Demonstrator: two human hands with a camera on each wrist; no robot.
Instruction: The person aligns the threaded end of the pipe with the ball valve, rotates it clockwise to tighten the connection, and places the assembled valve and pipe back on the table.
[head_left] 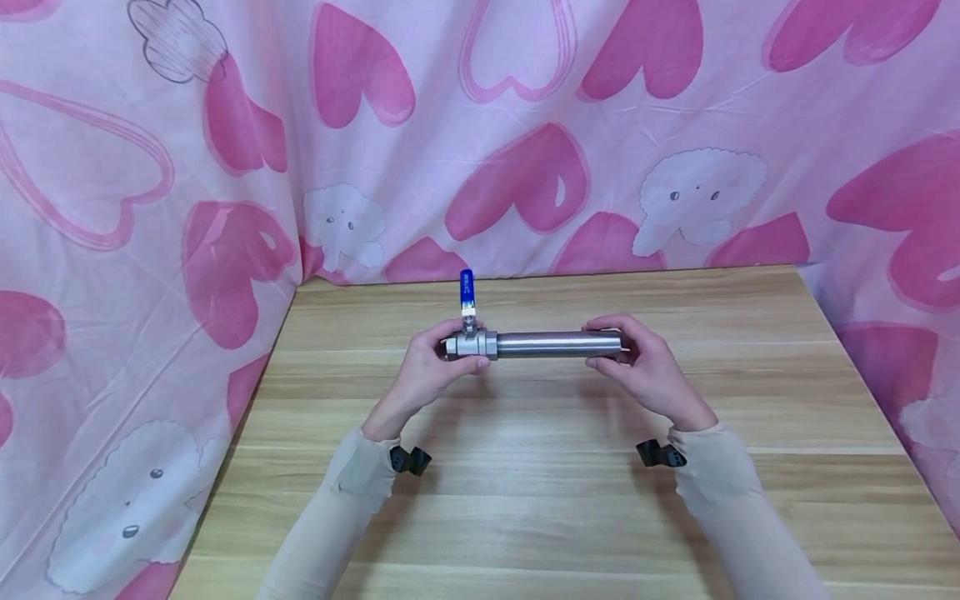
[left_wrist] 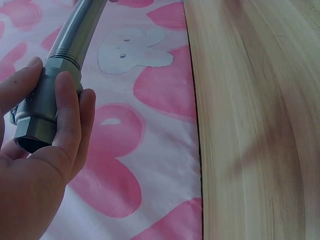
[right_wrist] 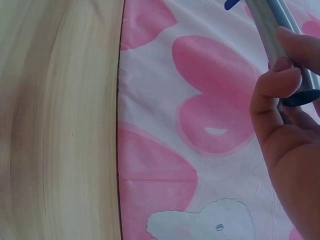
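Note:
A metal ball valve (head_left: 471,343) with a blue lever handle (head_left: 467,290) is joined to a straight steel pipe (head_left: 555,344), held level above the table. My left hand (head_left: 431,367) grips the valve body between thumb and fingers; in the left wrist view the valve (left_wrist: 40,105) shows its hex end, and threads appear where the pipe (left_wrist: 77,30) meets it. At the pipe's free end my right hand (head_left: 648,367) holds it with curled fingers. The right wrist view shows this pipe end (right_wrist: 280,45) between the thumb and fingers of that hand (right_wrist: 295,140).
A wood-grain table (head_left: 525,517) lies under both hands. Pink cloth with hearts (head_left: 517,179) hangs at the back and on both sides. Small black cameras (head_left: 410,460) are strapped at the wrists.

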